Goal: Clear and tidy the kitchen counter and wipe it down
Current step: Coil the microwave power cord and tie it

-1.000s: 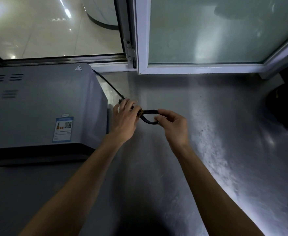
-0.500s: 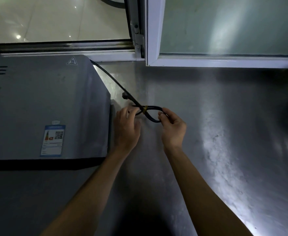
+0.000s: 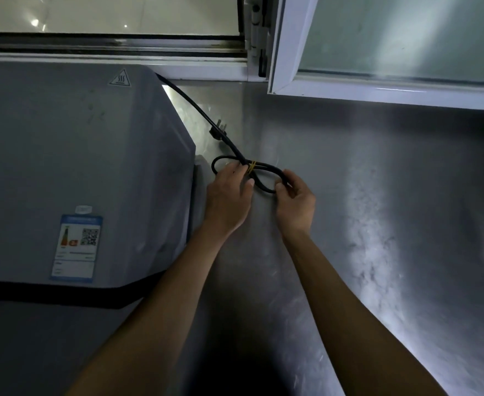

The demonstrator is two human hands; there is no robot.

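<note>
With the black rubber power cord (image 3: 266, 178) looped on the brushed-steel desk (image 3: 378, 195) beside the grey boxy oven (image 3: 78, 167), the left hand (image 3: 229, 201) pinches its yellow tie (image 3: 252, 166) and the right hand (image 3: 295, 204) grips the loop; both should probably hold the loops together while the tie is cinched.

A black power cord (image 3: 198, 110) runs from behind the grey appliance (image 3: 72, 167) down across the steel counter (image 3: 378, 224), its plug (image 3: 217, 130) lying just beside the appliance's right edge. The cord's slack is folded into 2 loops bound at the crossing by a yellow tie (image 3: 252, 166). The left hand (image 3: 228, 200) pinches the cord at the tie; the right hand (image 3: 295, 202) grips the right loop.
</note>
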